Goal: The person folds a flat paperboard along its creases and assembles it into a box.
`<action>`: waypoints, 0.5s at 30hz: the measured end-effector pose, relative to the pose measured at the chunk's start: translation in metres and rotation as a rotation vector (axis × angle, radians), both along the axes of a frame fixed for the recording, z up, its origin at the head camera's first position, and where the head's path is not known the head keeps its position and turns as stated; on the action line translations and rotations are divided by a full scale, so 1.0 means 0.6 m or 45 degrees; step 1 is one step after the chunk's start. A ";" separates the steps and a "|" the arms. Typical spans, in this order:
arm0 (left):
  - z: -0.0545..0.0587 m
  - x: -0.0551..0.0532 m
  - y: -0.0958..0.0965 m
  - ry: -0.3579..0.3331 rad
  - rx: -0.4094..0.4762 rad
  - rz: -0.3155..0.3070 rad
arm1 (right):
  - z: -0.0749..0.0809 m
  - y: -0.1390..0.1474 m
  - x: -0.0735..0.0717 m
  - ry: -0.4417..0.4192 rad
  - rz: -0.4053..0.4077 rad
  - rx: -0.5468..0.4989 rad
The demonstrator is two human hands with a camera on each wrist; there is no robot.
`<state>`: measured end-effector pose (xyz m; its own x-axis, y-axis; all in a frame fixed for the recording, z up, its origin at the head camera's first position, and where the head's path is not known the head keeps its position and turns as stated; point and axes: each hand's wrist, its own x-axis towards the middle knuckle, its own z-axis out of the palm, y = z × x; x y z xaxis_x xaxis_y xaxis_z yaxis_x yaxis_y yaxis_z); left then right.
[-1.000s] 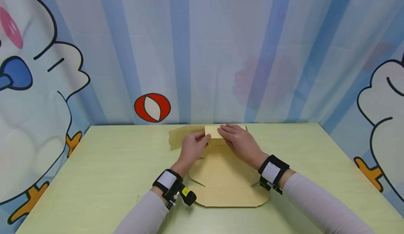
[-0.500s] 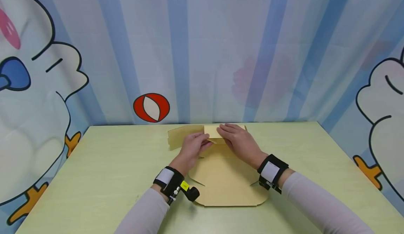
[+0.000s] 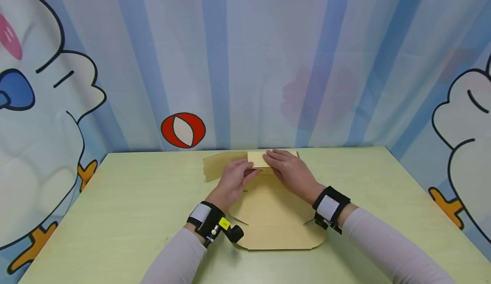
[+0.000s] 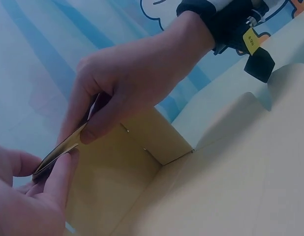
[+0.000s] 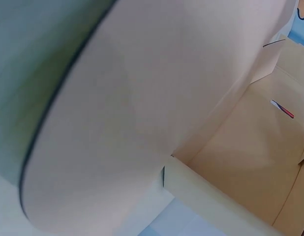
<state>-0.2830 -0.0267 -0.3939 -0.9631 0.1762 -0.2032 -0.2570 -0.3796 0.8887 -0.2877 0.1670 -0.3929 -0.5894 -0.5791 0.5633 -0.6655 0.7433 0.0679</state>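
A partly folded tan cardboard box [image 3: 276,216] lies on the table, its long panel with rounded corners flat towards me. At its far end, my left hand [image 3: 232,179] pinches the left part of a folded flap [image 3: 257,159], one finger reaching under the near edge. My right hand [image 3: 294,174] lies over the right part of that flap. In the left wrist view, the right hand [image 4: 127,73] has its thumb inside the flap and its fingers outside, opposite the left hand [image 4: 39,196]. A side flap [image 3: 218,164] sticks out leftwards. In the right wrist view, the box's inner wall [image 5: 240,142] has a narrow slot [image 5: 282,108].
The pale yellow table [image 3: 153,216] extends to both sides of the box. Behind it hangs a striped blue curtain [image 3: 249,71] with cartoon figures and a red ball print [image 3: 183,130]. Each wrist carries a black strap [image 3: 331,207] with a camera.
My left hand has shifted slightly on the flap, and a finger has slid further under its near edge. The right hand keeps its place on the flap.
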 end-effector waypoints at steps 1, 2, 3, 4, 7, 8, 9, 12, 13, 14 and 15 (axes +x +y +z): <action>0.000 0.000 0.000 -0.002 0.007 -0.001 | 0.000 0.000 0.000 -0.003 0.000 0.000; 0.000 -0.001 0.000 0.000 0.014 -0.005 | 0.000 0.000 0.001 -0.004 0.000 0.002; 0.000 -0.001 0.000 0.001 0.016 -0.010 | 0.000 0.001 0.001 -0.005 0.001 0.004; -0.001 -0.002 0.000 0.001 0.018 -0.011 | 0.001 0.001 0.001 -0.005 0.002 0.007; 0.000 -0.001 -0.001 -0.005 0.012 -0.004 | 0.001 0.001 0.001 -0.002 0.007 0.018; 0.000 -0.001 -0.001 -0.006 0.011 -0.005 | 0.001 0.000 0.001 -0.001 0.010 0.021; 0.000 -0.001 -0.001 -0.008 0.007 -0.001 | 0.001 0.000 0.001 -0.001 0.010 0.023; 0.001 0.000 0.000 -0.006 0.004 0.015 | 0.001 0.000 0.001 -0.010 0.001 0.022; 0.001 0.000 0.000 -0.002 -0.003 0.018 | 0.001 0.000 0.000 -0.014 -0.001 0.020; 0.000 0.000 0.000 0.002 -0.011 0.018 | 0.001 0.000 0.000 -0.017 -0.005 0.018; 0.000 0.000 0.000 0.005 -0.022 0.021 | 0.000 0.000 0.000 -0.020 -0.009 0.017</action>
<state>-0.2829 -0.0264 -0.3938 -0.9667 0.1565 -0.2023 -0.2472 -0.3681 0.8963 -0.2879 0.1672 -0.3926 -0.6020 -0.5827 0.5460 -0.6615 0.7469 0.0677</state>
